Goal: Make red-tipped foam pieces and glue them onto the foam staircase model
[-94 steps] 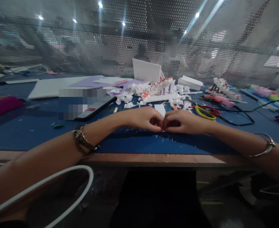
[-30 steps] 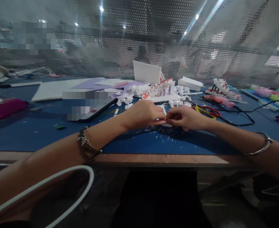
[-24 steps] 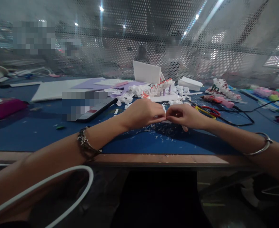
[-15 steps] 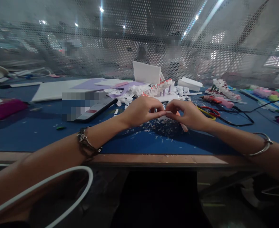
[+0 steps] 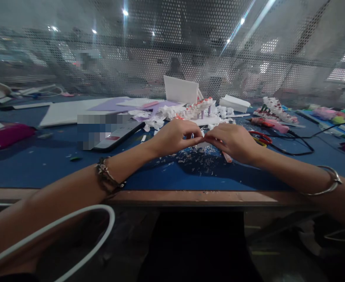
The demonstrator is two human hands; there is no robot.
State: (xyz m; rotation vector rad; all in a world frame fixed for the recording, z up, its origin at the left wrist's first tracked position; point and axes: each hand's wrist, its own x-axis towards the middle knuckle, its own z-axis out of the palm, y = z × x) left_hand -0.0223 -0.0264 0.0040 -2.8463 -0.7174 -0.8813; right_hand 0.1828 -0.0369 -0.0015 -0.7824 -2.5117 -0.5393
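Observation:
My left hand (image 5: pixel 180 136) and my right hand (image 5: pixel 233 141) meet at the fingertips above the blue table. Both are closed in a pinch, and whatever they pinch is too small or hidden to make out. White shavings (image 5: pixel 200 159) lie scattered under them. A pinkish-orange stick-like piece (image 5: pixel 227 157) pokes out below my right hand, mostly covered by it. Just behind the hands stands a white model (image 5: pixel 203 107) with red bits on top and purple posts, among crumpled white scraps (image 5: pixel 155 122).
A tablet (image 5: pixel 119 133) and white and purple sheets (image 5: pixel 72 109) lie at left. Scissors (image 5: pixel 260 138) and a pink glue gun (image 5: pixel 274 125) with a black cord are at right. Another red-and-white model (image 5: pixel 275 109) stands behind them. A white cable (image 5: pixel 109 219) loops near my left forearm.
My right hand has rolled over, so its back now faces up and its fingers are closer together. My left hand stays nearly in place.

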